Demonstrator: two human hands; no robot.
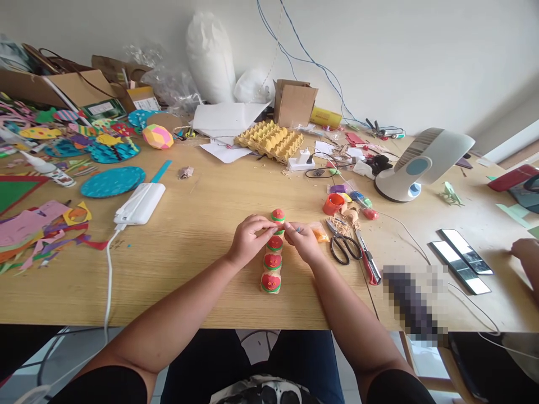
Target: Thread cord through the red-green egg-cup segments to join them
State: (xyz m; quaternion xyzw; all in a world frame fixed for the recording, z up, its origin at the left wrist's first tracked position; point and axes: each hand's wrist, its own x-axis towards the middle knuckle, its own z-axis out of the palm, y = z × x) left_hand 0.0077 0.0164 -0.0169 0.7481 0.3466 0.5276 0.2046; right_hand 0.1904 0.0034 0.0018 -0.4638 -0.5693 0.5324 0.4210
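A strip of egg-carton cups point(273, 264) lies on the wooden table point(197, 247) in front of me, each cup topped with a red and green paper disc. My left hand point(249, 239) and my right hand point(301, 239) meet over the strip's far part, fingers pinched together on a small piece I cannot make out, just below the topmost cup point(278, 215). Both hands hide part of the strip's middle.
Black scissors point(344, 246) and a red craft knife point(369, 264) lie right of my hands, with paint pots point(333, 203) beyond. A white power bank point(140, 204), paper scraps point(37, 230), a yellow egg tray point(270, 140), a desk fan point(416, 166), two phones point(462, 259). Another person's hand point(525, 250) far right.
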